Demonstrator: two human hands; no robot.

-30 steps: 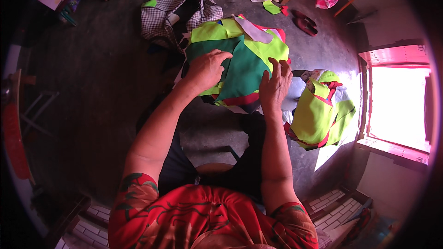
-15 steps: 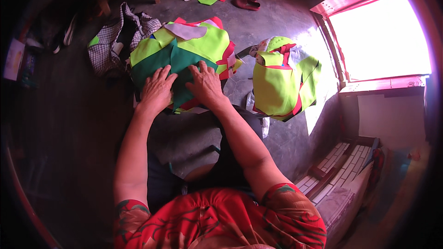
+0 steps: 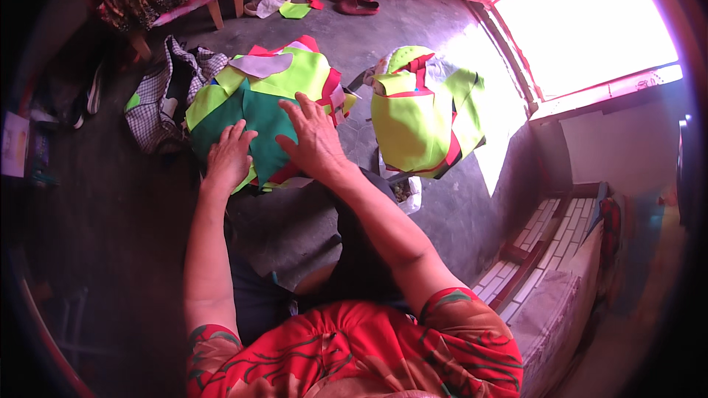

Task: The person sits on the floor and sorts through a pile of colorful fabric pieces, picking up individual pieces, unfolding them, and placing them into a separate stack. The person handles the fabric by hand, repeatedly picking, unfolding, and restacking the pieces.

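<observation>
Both hands lie flat on the stack of cut fabric pieces (image 3: 258, 114) on the concrete floor (image 3: 413, 22), just ahead of the knees. Left hand (image 3: 227, 156): fingers spread, palm down on the dark green piece (image 3: 262, 129), gripping nothing. Right hand (image 3: 316, 140): same, extended flat, now closer to the left than a second ago; the hands have drawn together, so pressing and smoothing appears ongoing. Second yellow-green bundle (image 3: 417, 121) sits apart to the right, checked cloth (image 3: 158, 99) left.
</observation>
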